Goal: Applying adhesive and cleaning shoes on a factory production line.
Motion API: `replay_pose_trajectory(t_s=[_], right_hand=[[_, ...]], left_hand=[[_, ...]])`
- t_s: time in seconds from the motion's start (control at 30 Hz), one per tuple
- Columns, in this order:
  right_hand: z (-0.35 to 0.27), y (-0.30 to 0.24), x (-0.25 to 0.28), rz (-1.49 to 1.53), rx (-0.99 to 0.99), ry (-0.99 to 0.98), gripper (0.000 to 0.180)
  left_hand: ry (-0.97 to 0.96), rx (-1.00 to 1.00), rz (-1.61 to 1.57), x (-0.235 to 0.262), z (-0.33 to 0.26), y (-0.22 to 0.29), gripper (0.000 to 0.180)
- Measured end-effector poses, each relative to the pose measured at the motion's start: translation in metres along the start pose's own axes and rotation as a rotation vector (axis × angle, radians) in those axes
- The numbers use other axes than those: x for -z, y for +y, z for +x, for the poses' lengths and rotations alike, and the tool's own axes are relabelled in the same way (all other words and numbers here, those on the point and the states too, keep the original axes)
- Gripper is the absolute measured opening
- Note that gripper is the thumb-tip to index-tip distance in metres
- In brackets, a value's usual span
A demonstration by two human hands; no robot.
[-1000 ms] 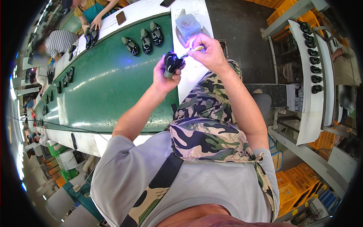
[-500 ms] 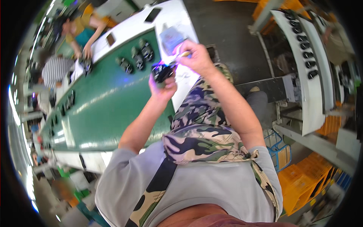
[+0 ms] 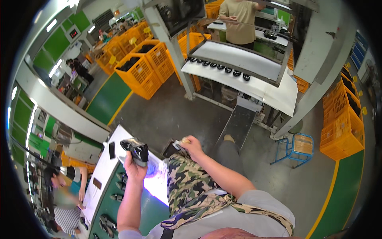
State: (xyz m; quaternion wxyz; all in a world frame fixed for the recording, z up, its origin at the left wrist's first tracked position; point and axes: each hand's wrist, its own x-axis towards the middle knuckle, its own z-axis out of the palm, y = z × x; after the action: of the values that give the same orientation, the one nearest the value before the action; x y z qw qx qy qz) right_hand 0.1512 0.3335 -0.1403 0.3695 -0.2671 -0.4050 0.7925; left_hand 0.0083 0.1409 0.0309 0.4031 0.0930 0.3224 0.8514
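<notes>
The left hand has its grip closed around the glossy black shoe, whose long axis slants, while the right hand, apart to its right, holds a small pale tool, and the tabletop's far corner shows behind the shoe

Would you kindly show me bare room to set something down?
Bare: the long white shelf right of its glossy black shoe row, and the white tabletop between the black rectangular phone and flat brown rectangle. Crowded: the green work surface along its left edge, with dark shoes.
</notes>
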Motion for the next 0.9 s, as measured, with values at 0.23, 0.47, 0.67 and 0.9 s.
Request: replay_pose_trajectory(t_s=[0.23, 0.47, 0.67, 0.9], right_hand=[[-0.022, 0.020, 0.099, 0.118, -0.199, 0.228, 0.020], [0.008, 0.023, 0.130, 0.138, -0.166, 0.134, 0.022], [0.022, 0.036, 0.154, 0.266, -0.203, 0.188, 0.021], [0.017, 0.054, 0.148, 0.360, -0.234, 0.131, 0.023]], left_hand=[[-0.394, -0.228, 0.440, -0.226, 0.076, -0.006, 0.050], [-0.699, -0.756, 0.894, -0.496, 0.139, 0.011, 0.044], [-0.697, -1.137, 1.232, -0.672, 0.157, -0.020, 0.052], [-0.599, -1.257, 1.647, -0.719, 0.101, -0.102, 0.053]])
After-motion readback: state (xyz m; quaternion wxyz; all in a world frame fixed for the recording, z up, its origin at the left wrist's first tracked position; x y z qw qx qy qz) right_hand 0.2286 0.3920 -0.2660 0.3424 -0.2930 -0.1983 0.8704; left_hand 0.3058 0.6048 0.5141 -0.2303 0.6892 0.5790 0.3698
